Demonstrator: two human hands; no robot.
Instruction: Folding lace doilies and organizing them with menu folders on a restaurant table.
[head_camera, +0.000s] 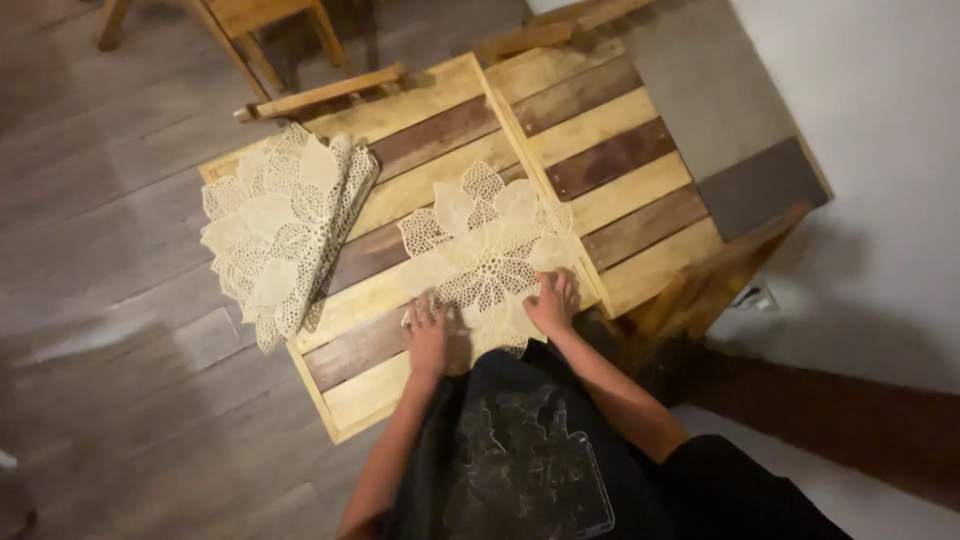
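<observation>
Here both hands (428, 335) (553, 300) press flat on a lace placemat (485, 245)

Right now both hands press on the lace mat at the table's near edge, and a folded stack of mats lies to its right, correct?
Not quite. The head view shows both hands, left hand and right hand, on the lace mat, but the folded stack lies to its left.

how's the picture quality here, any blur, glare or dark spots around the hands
Head view: warm, dim light, no glare; the left hand and right hand look slightly soft on the lace mat; the floor and lower edge fall into shadow; the wall is brightest; the table looks skewed by the wide lens.
</observation>
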